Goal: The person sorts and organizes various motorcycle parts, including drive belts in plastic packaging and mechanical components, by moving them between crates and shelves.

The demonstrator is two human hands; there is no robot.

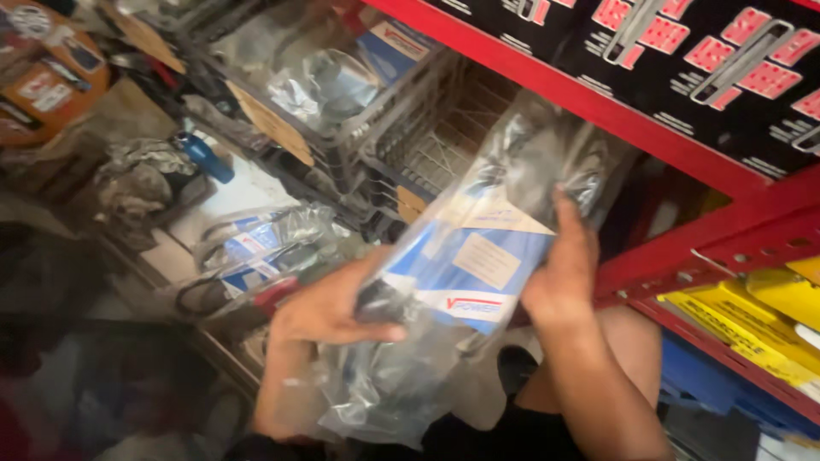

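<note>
both hands on a clear plastic bag at a red shelf

far left of the left hand: an orange round object (53,78), blurred. nearer, up and left of that hand: a blue bottle-shaped thing (205,159) among crumpled grey wrapping. just left of the left hand: another clear packet with a blue card (256,248), lying on the cluttered surface.

left hand (329,307): closed around the lower end of the clear plastic bag (478,256), thumb laid across its front, fingers hidden behind. bag tilted, running up and to the right between the two hands, blue and white card and dark contents inside.

above the bag: grey wire basket (410,128) holding more shiny packets.

right hand (564,273): pressed flat against the right side of the bag, fingers stretched upward along it, gripping its edge.

above and right of the right hand: red metal shelf (683,154), black and red boxes (709,60) on top. right and below: yellow packages (752,324).
</note>
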